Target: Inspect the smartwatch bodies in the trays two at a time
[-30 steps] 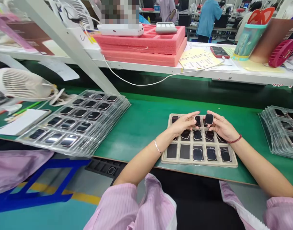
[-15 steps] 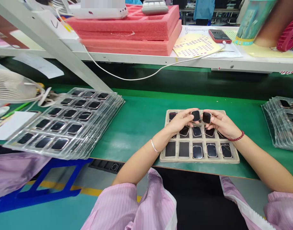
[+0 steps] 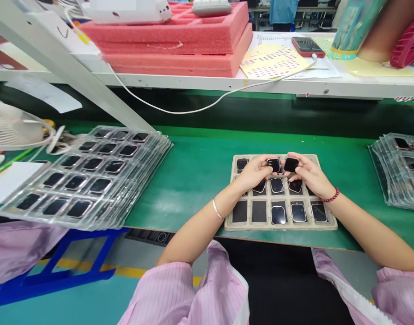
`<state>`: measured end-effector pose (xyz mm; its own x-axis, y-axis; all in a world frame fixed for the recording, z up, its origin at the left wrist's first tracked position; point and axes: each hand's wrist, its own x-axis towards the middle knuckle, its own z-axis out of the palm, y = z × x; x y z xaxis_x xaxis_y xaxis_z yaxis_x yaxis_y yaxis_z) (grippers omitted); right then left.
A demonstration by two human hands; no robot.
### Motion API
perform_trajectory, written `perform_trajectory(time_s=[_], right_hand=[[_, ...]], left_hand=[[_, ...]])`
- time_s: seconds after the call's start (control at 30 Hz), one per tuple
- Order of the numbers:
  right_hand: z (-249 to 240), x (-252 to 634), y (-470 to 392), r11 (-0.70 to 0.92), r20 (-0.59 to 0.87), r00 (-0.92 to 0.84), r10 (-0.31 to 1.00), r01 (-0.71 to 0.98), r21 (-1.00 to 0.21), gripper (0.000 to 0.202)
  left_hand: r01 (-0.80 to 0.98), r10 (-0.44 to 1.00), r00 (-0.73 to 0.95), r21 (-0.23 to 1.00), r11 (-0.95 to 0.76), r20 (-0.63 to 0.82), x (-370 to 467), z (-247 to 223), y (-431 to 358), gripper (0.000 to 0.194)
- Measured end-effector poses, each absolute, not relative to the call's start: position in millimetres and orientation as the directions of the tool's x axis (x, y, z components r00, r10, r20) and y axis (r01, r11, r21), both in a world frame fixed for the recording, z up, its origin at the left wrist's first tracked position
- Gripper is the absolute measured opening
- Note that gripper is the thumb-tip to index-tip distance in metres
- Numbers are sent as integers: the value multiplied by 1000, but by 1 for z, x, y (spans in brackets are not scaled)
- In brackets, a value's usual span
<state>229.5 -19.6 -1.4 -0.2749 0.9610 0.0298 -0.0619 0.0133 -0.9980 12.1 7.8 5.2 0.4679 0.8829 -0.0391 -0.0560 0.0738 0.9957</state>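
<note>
My left hand (image 3: 259,170) holds a dark square watch-like piece (image 3: 273,165) by its edge, between thumb and fingers. Pinched the same way in my right hand (image 3: 306,172) is a second dark piece (image 3: 291,164), close beside the first. Both are held over the back rows of a beige compartment tray (image 3: 280,227). Similar pieces lie in the tray, such as one in the front row (image 3: 278,215). Two front-left compartments (image 3: 249,211) hold no such piece. My hands partly hide the back and middle rows.
Stacked clear trays of dark pieces (image 3: 92,164) stand at the left, another stack (image 3: 396,171) at the right edge. A white fan (image 3: 16,126) is far left. The shelf (image 3: 193,81) above carries red foam (image 3: 180,65) and a phone (image 3: 308,46); a white cable (image 3: 190,112) hangs below.
The view has shifted slightly. The two pieces have come a little closer together, and the right one is turned somewhat differently. Both hands keep their hold.
</note>
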Motion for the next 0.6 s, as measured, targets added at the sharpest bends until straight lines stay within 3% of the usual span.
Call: perform_trajectory(time_s=[0.33,0.6], right_hand=[[5,230,-20,7,10,-195,981,-18,-1000,36],[6,229,-20,9,16,-213,977,-32,-999,32]], left_hand=[[20,900,433,999,39,-44,12,10,4,28],[-44,883,469,999,21,3,12,5,6,42]])
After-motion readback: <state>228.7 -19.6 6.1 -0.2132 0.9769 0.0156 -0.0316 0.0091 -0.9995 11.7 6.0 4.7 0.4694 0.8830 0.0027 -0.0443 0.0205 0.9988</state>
